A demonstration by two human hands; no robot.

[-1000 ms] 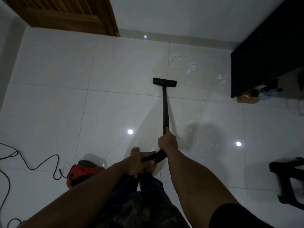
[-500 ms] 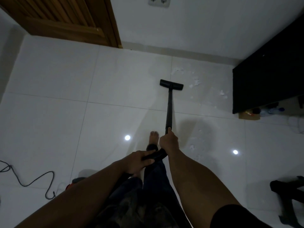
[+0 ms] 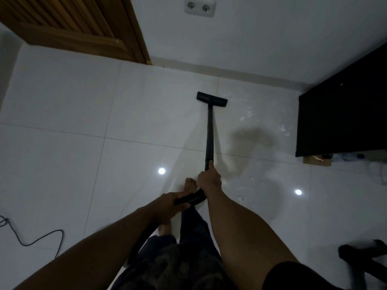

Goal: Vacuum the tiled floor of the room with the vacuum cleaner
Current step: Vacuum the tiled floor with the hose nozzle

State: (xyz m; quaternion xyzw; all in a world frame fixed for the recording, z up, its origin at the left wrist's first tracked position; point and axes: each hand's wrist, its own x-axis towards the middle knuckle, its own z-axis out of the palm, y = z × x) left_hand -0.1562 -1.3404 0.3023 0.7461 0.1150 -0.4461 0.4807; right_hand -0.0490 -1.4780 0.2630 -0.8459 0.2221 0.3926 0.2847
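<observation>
You pushed the brush head (image 3: 212, 99) nearer the wall (image 3: 261, 45). Your right hand (image 3: 209, 181) holds the pipe (image 3: 210, 135) and your left hand (image 3: 167, 207) holds the hose (image 3: 190, 198). Slide slowly right over the white crumbs (image 3: 249, 114).

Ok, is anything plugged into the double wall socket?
No, both outlets of the wall socket are bare, with no plug or cord in either.

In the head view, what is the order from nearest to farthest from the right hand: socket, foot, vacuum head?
1. Foot, just left of the right hand.
2. Vacuum head, ahead on the floor.
3. Socket, up on the far wall.
</observation>
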